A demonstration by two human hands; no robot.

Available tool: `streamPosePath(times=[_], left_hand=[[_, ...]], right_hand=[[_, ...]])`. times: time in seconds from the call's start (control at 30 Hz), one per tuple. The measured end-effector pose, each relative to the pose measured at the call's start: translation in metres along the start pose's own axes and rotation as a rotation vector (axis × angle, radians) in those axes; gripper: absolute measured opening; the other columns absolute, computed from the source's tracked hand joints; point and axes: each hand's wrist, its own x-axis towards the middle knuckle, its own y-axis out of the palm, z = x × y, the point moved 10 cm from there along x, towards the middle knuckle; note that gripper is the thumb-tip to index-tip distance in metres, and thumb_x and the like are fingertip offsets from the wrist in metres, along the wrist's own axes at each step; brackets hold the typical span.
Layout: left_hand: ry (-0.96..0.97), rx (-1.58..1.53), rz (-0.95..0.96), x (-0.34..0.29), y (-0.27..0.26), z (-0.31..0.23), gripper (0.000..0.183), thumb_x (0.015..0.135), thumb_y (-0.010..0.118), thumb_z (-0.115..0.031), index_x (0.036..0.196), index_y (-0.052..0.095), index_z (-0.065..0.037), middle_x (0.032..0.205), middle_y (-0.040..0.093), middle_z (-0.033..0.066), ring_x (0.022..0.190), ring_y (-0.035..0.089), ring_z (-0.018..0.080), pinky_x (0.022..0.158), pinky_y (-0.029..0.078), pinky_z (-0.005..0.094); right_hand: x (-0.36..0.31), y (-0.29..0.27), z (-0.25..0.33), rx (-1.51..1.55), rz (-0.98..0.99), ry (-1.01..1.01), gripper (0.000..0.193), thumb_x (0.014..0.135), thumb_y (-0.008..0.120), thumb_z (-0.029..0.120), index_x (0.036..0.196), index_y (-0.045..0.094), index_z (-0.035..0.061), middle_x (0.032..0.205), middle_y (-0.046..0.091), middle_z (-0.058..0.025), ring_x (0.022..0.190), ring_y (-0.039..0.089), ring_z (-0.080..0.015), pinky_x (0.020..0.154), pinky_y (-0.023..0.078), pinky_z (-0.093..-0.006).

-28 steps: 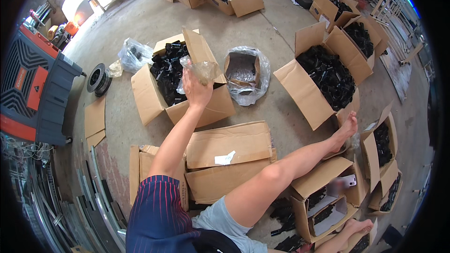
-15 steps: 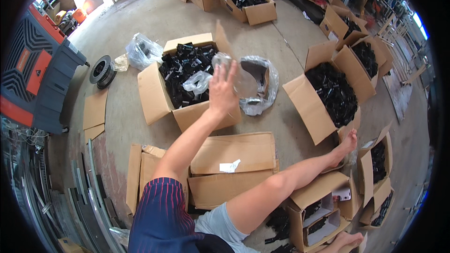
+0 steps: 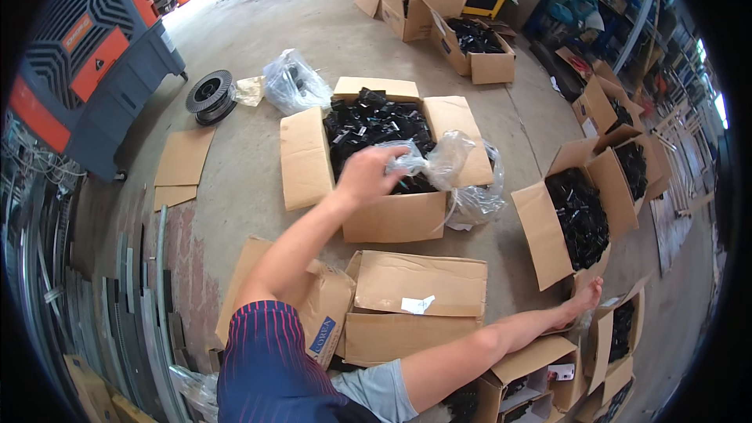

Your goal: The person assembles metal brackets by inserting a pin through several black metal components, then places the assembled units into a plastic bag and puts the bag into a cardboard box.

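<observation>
Here left hand (image 3: 366, 176) grip clamped on clear plastic bag (image 3: 439, 158) over open brown carton (image 3: 384, 160) of black parts.

Brown cardboard box (image 3: 313, 158) filled with glossy black parts (image 3: 368, 121), clear plastic bag (image 3: 446, 158) gone whitish at the folds, navy sleeve (image 3: 266, 360) with thin red stripes, light grey shorts (image 3: 384, 388), grey-and-orange machine (image 3: 86, 55), grey concrete floor (image 3: 243, 180).
</observation>
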Motion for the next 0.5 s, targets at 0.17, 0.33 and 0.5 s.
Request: streamPosePath(times=[0.17, 0.33, 0.5], left_hand=[[-0.547, 0.296, -0.198, -0.017, -0.081, 0.211, 0.041, 0.094, 0.068, -0.029, 0.13, 0.062, -0.011, 0.115, 0.071, 0.0179, 0.109, 0.066, 0.0385, 0.094, 0.053, 0.0487], [-0.656, 0.414, -0.161, 0.012, -0.092, 0.328, 0.047, 0.098, 0.061, -0.022, 0.143, 0.053, -0.015, 0.143, 0.058, 0.0154, 0.133, 0.054, 0.0353, 0.102, 0.049, 0.0497], [-0.449, 0.815, 0.102, 0.08, -0.068, 0.389, 0.055, 0.1, 0.05, -0.013, 0.154, 0.041, -0.02, 0.16, 0.041, 0.008, 0.151, 0.031, 0.0296, 0.11, 0.045, 0.05]], right_hand=[[-0.145, 0.236, 0.156, 0.153, 0.797, -0.382, 0.066, 0.088, 0.072, 0.03, 0.142, 0.049, 0.0004, 0.14, 0.053, -0.0265, 0.134, 0.048, -0.0405, 0.113, 0.038, -0.0457], [-0.247, 0.363, 0.179, -0.366, 0.808, -0.804, 0.068, 0.096, 0.057, 0.052, 0.15, 0.048, 0.0105, 0.157, 0.039, -0.0197, 0.15, 0.028, -0.0364, 0.123, 0.017, -0.0565], [-0.246, 0.368, 0.172, -0.361, 0.822, -0.809, 0.066, 0.091, 0.062, 0.048, 0.144, 0.052, 0.0098, 0.152, 0.042, -0.0194, 0.147, 0.028, -0.039, 0.122, 0.016, -0.0569]])
